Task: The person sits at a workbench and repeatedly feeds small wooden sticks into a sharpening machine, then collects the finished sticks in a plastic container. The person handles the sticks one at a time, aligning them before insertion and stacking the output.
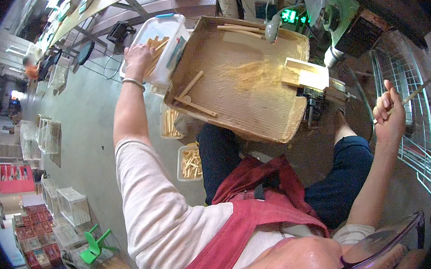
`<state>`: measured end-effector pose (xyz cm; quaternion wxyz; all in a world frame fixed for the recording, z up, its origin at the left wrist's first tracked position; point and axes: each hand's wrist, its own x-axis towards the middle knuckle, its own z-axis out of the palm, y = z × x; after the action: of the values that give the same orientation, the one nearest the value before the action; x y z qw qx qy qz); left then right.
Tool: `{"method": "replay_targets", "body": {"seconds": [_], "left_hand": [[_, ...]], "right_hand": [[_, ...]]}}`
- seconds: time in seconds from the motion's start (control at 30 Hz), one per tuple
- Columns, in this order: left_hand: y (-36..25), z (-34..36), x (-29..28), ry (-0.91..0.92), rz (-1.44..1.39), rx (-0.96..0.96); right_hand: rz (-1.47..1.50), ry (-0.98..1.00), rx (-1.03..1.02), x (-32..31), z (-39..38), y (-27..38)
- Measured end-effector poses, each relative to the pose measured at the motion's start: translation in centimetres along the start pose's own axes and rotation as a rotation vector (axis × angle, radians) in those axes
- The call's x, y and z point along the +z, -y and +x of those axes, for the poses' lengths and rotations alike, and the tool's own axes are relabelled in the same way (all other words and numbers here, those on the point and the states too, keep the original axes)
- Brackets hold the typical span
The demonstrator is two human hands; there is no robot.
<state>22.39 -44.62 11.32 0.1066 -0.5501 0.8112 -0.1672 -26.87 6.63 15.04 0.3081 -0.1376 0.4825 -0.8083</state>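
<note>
Your R hand (pixel 390 113) is holding a thin, pale wooden stick (pixel 415 93) in curled fingers, w/ one finger pointing up; the stick is slanting up & out to the R, nr a silver wire rack (pixel 428 158). Your L hand (pixel 138 58) is reaching over a milky white plastic bin (pixel 178 26), back of hand up, its fingers lying at a bunch of long, tan wooden sticks (pixel 159 49); can't tell if they're gripping any.

Btwn your hands, a big, shallow brown cardboard tray (pixel 255 117) is sitting in front of your knees. Fine yellow sawdust (pixel 254 73) is covering its middle; a few loose wooden sticks (pixel 190 84) are lying at its L side, more along the far edge. At its R side, a small machine w/ a brightly lit, pale block (pixel 313 77) is standing, & a grey lamp head (pixel 273 29) is hanging nearby.

L of your knee, 2 small, whitish containers (pixel 190 179) are holding short wooden pieces (pixel 192 161). Farther L, a green plastic chair (pixel 95 245) is standing nr stacked crates.
</note>
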Motion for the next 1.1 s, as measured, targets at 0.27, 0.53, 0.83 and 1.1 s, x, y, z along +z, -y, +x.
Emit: {"method": "replay_targets", "body": {"seconds": [0.27,0.53,0.83,1.1], "left_hand": [[-9.0,-1.5,-4.9,-0.743,-0.512,0.193],[-25.8,6.4,0.6,-0.220,-0.491,0.524],[-26.6,7.2,1.4,-0.312,-0.365,0.547],[-23.2,1.2,2.6,-0.248,-0.590,0.459]], "right_hand": [[-0.048,-0.017,-0.043,-0.7,-0.3,1.1],[-0.057,-0.027,-0.039,-0.5,-0.8,1.0],[-0.014,-0.013,-0.063,0.5,-1.7,1.5],[0.078,0.019,-0.013,2.3,-3.4,0.6]]}}
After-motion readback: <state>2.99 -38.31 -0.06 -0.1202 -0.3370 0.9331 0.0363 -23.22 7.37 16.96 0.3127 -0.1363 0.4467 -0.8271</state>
